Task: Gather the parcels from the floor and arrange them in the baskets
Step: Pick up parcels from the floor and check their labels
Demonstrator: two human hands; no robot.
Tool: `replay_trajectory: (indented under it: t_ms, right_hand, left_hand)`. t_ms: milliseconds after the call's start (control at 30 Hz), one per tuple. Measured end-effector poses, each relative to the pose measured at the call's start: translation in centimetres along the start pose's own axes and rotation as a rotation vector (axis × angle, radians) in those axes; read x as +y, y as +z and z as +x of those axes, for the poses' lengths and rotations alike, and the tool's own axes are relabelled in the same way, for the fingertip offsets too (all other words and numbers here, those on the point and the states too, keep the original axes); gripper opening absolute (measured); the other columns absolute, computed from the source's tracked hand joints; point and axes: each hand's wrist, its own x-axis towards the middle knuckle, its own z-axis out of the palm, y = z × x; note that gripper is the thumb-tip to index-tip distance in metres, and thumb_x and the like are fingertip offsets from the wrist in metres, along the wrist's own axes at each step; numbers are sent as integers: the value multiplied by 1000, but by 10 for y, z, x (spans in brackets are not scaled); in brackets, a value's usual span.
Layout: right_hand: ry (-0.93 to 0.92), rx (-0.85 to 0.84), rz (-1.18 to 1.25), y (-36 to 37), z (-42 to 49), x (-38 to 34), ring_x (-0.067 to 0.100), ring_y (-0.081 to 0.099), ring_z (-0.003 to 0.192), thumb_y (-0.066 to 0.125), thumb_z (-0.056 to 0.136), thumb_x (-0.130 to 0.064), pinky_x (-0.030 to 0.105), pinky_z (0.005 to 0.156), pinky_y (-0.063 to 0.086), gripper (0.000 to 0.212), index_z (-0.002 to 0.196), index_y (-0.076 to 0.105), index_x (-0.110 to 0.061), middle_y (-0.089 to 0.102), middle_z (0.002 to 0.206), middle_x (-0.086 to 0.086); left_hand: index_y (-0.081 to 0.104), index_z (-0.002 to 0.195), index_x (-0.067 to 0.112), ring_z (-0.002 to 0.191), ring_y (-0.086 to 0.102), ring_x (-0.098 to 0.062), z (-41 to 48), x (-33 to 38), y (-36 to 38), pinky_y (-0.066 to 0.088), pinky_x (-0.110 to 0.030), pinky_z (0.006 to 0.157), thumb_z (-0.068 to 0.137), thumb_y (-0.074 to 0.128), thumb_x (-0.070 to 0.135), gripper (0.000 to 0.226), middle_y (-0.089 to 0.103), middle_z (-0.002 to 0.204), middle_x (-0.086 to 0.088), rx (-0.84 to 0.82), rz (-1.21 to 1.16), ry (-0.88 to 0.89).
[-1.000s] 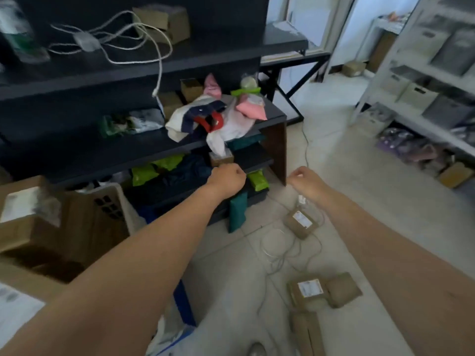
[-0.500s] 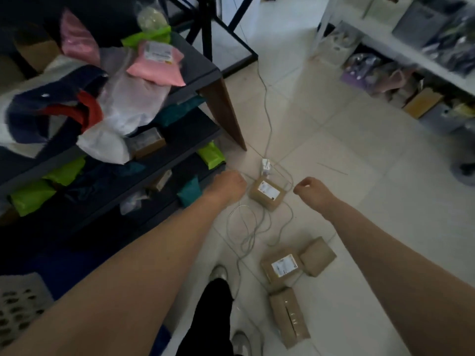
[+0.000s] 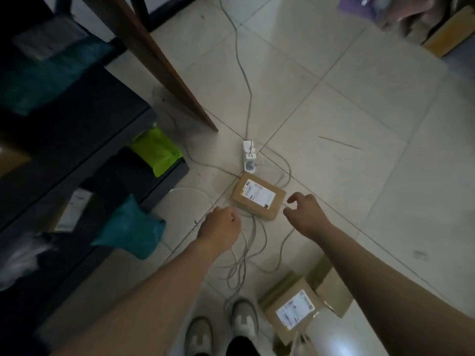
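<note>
A small brown cardboard parcel point(image 3: 258, 197) with a white label lies on the tiled floor among loose cables. My left hand point(image 3: 221, 227) hovers just left of it with fingers curled and holds nothing. My right hand point(image 3: 304, 214) is just right of the parcel, fingers loosely curled and spread toward it, apart from it. Near my feet lies a second labelled parcel point(image 3: 293, 308), and another plain brown parcel point(image 3: 332, 291) rests beside it, partly behind my right forearm. No basket is in view.
A white power strip point(image 3: 249, 156) and tangled grey cables point(image 3: 246, 255) lie around the parcel. A dark shelf unit point(image 3: 77, 140) with green and teal bags stands at left, with a brown wooden leg point(image 3: 164, 65). My shoes point(image 3: 221, 327) are at the bottom.
My view has tilted down and closer to the floor. Both hands have dropped toward the labelled parcel by the power strip, one on each side.
</note>
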Motion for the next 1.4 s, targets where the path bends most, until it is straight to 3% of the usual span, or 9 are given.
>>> replay_trajectory:
  t_ms: [167,333,500,600,667,933,1100,1267,1400]
  right_hand:
    - [6,-50,-58,78,145,44,39,51,121,58,90,-24,43,101,45,55,141,44,-10,38,142,19]
    - [-65,74,-103,145,237,82,35,32,141,58,89,-28,45,113,31,72,154,27,-16,24,158,15]
    - [-55,186,-134,179,285,99,32,29,143,45,94,-46,52,118,16,68,154,24,-23,28,157,11]
    - [9,179,-33,193,282,102,36,34,138,37,96,-54,51,116,23,64,149,36,-19,31,151,14]
    - [22,123,136,201,270,106,37,42,128,34,99,-52,44,109,33,58,138,48,-12,36,139,17]
    - [-59,263,502,191,196,103,18,52,76,30,104,-45,34,68,33,35,94,44,-14,54,83,-1]
    - [46,320,802,171,132,95,10,54,78,36,103,-45,33,70,39,32,107,42,-14,54,85,-7]
    - [30,336,854,152,63,104,21,53,109,35,105,-36,33,95,40,31,128,45,-19,47,131,7]
    - [8,34,1365,135,-17,111,19,70,85,34,105,-45,35,77,57,44,105,65,-14,72,99,5]
  left_hand:
    - [57,118,6,113,56,-30,103,-65,113,37,-25,80,102,38,22,29,59,123,-14,30,-103,-109]
    - [43,135,-2,131,37,-32,178,-105,207,30,-28,100,103,26,8,38,36,147,-19,-110,-156,-196]
    - [34,146,11,133,42,-26,246,-92,225,34,-37,111,103,33,24,45,41,143,-6,11,-1072,-406]
    - [58,113,14,90,54,-16,254,-85,215,47,-33,83,104,28,17,31,58,99,-2,-4,-1377,-356]
    - [58,95,19,76,55,-14,250,-87,210,48,-28,68,105,24,18,36,61,85,0,22,-1381,-364]
    - [54,121,32,92,63,-9,191,-88,172,48,-37,92,97,56,20,27,66,115,2,280,-1037,-261]
    - [38,145,34,118,58,-20,127,-59,133,49,-45,99,46,58,93,116,55,139,6,76,-800,-230]
    - [64,120,19,101,67,-16,60,-44,112,51,-39,95,95,33,66,61,72,108,2,48,-893,-95]
    - [58,107,14,88,68,-20,11,-40,116,53,-40,95,102,49,27,16,71,89,-3,196,-851,-7]
